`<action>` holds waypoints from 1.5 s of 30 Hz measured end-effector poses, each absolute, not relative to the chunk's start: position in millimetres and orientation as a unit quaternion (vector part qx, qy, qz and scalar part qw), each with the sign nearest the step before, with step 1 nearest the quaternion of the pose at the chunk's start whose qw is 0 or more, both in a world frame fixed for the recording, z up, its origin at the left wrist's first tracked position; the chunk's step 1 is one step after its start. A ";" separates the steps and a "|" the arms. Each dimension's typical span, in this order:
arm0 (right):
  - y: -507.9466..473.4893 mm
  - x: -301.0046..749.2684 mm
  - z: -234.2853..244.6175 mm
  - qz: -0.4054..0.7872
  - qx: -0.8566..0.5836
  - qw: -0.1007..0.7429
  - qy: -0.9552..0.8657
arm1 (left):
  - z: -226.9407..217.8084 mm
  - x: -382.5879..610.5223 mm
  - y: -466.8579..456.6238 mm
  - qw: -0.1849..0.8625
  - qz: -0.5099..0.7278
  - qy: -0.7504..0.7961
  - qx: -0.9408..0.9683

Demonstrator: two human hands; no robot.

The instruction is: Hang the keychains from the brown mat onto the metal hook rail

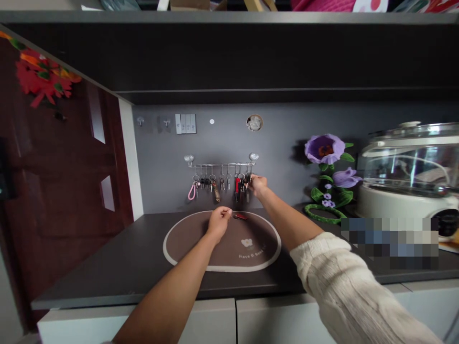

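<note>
A metal key rack [221, 165] is fixed to the grey wall, with several key bunches hanging from its hooks. My right hand [258, 185] reaches up to the rack's right end, its fingers pinched on a hanging key bunch [247, 182]. My left hand [219, 220] hovers over a brown oval mat [186, 243] on the dark counter, fingers curled closed. A small red and dark key fob [240, 217] lies on the mat just right of that hand's fingertips. I cannot tell whether the left hand touches the fob.
Purple artificial flowers [328, 174] stand right of the rack. A white appliance with a glass lid [409, 172] fills the counter's right end. A dark red door [60, 181] is at the left. A wall switch [185, 123] sits above the rack.
</note>
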State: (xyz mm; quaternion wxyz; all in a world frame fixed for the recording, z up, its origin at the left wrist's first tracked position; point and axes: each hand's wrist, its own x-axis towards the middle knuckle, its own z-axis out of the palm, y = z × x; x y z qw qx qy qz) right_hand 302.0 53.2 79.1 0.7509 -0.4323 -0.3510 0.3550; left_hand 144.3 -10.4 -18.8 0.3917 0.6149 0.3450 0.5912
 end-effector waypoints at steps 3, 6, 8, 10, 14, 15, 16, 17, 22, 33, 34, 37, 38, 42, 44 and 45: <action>50.3 301.6 75.4 0.355 -0.437 0.756 -0.334 | -19.6 144.2 -9.2 0.389 0.592 0.346 0.615; 49.6 301.6 72.2 0.349 -0.443 0.753 -0.338 | -21.4 144.4 -7.4 0.388 0.593 0.345 0.615; 50.3 302.0 70.6 0.342 -0.444 0.750 -0.351 | -22.1 144.5 -6.8 0.388 0.594 0.345 0.615; 51.5 302.9 69.0 0.335 -0.443 0.749 -0.361 | -22.2 144.6 -6.9 0.388 0.594 0.346 0.614; 54.0 306.9 64.6 0.321 -0.443 0.747 -0.378 | -21.1 144.4 -7.8 0.386 0.595 0.347 0.614; 54.5 308.2 63.2 0.314 -0.445 0.746 -0.383 | -20.9 144.4 -7.9 0.385 0.596 0.348 0.613; 54.9 309.5 61.7 0.307 -0.449 0.745 -0.387 | -20.8 144.3 -7.8 0.384 0.597 0.348 0.613; 55.1 310.6 60.2 0.301 -0.452 0.743 -0.390 | -20.8 144.2 -7.7 0.383 0.598 0.349 0.612; 51.6 311.6 53.1 0.287 -0.468 0.745 -0.379 | -20.9 143.4 -7.1 0.383 0.600 0.346 0.612; 27.8 305.2 29.2 0.210 -0.542 0.728 -0.363 | -17.1 140.9 -8.5 0.362 0.602 0.362 0.613; 25.1 303.2 24.7 0.217 -0.531 0.721 -0.388 | -16.6 140.5 -8.6 0.361 0.599 0.365 0.614; 15.4 295.9 10.0 0.238 -0.508 0.691 -0.456 | -16.0 138.9 -8.3 0.347 0.594 0.373 0.622; 12.0 293.4 5.3 0.236 -0.510 0.677 -0.475 | -16.2 138.3 -7.7 0.339 0.592 0.376 0.627; 1.2 285.8 -9.1 0.192 -0.543 0.596 -0.560 | -18.4 136.0 -4.0 0.313 0.587 0.385 0.639; -0.9 284.0 -13.2 0.166 -0.557 0.546 -0.603 | -19.7 135.2 -2.1 0.305 0.586 0.393 0.639; -1.0 283.4 -14.6 0.155 -0.563 0.524 -0.620 | -20.4 134.8 -1.3 0.302 0.585 0.398 0.638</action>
